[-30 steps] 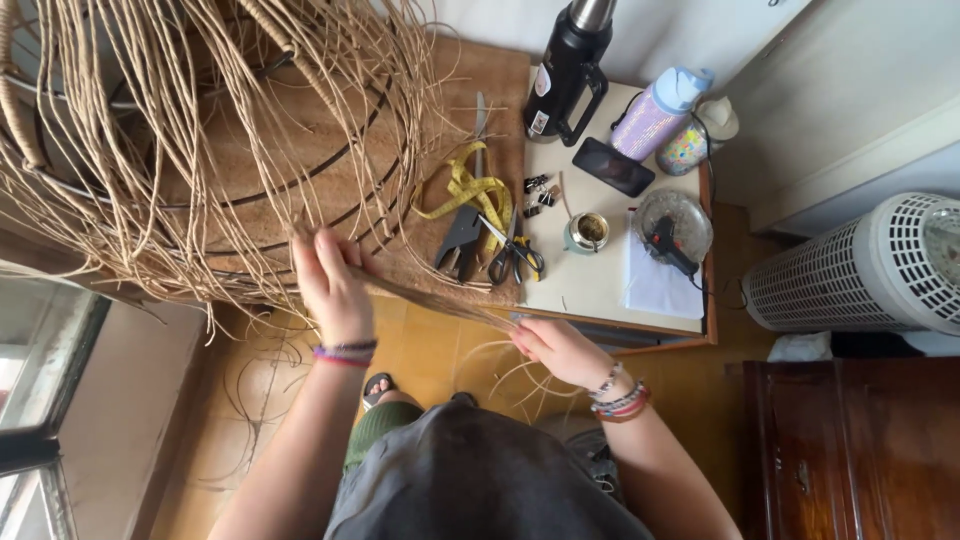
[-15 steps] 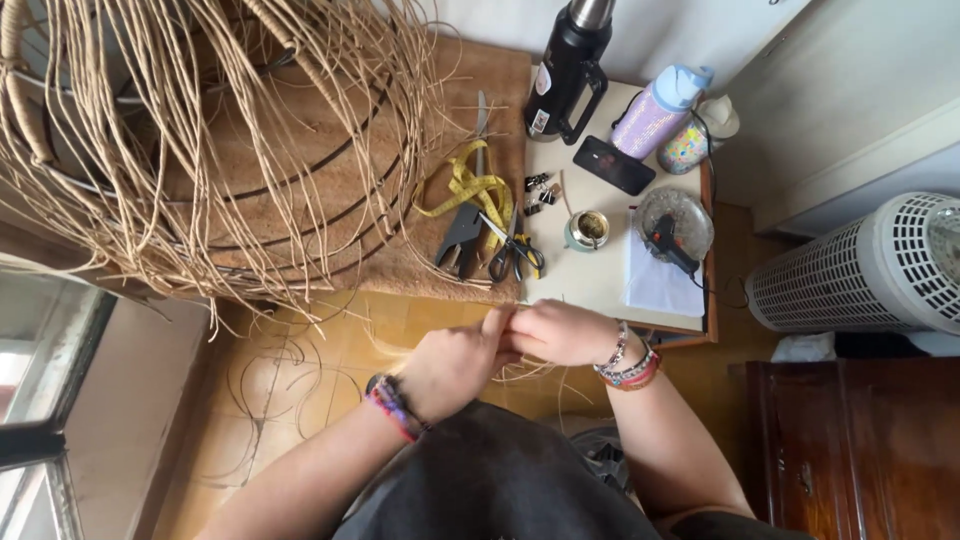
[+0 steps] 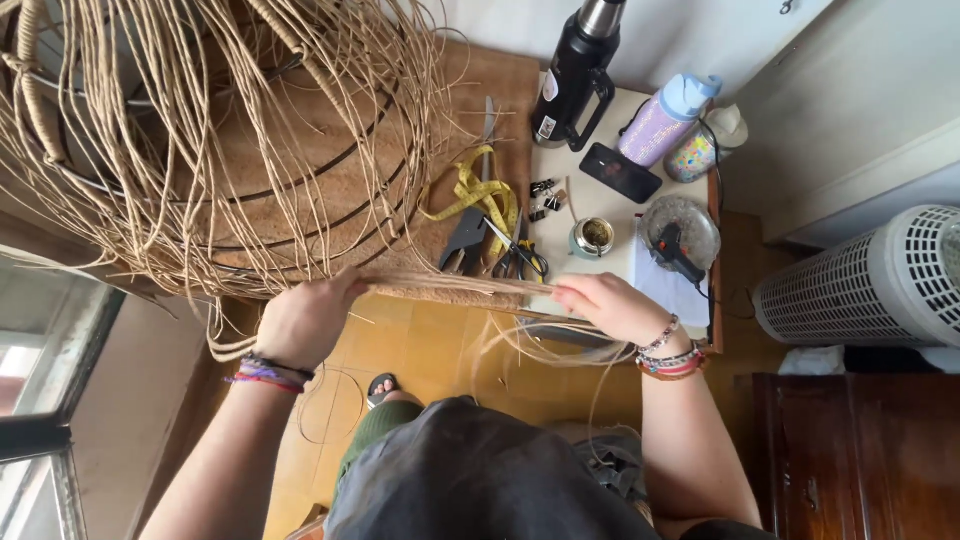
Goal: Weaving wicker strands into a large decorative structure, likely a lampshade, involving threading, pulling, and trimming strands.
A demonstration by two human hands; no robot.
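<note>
The left hand (image 3: 305,318) and the right hand (image 3: 605,305) hold one bundle of strands (image 3: 455,287) stretched level between them, in front of the person and just at the near edge of the wooden board (image 3: 480,100). The left fingers are curled shut around the bundle's end nearest the tangled frame (image 3: 190,140); the right fingers pinch the other end, with loose tails drooping below the wrist toward the floor (image 3: 440,345). The strands look thin and springy, so a slack pinch on either side would likely let some slide out and fan apart. The hanging tails could also catch on the table (image 3: 600,205) corner just behind the right hand. The scissors (image 3: 515,255), pliers (image 3: 462,240) and yellow tape (image 3: 480,195) lie just beyond the bundle (close enough to snag a stray strand), while the flask (image 3: 580,70) and bottle (image 3: 665,120) stand well apart.
</note>
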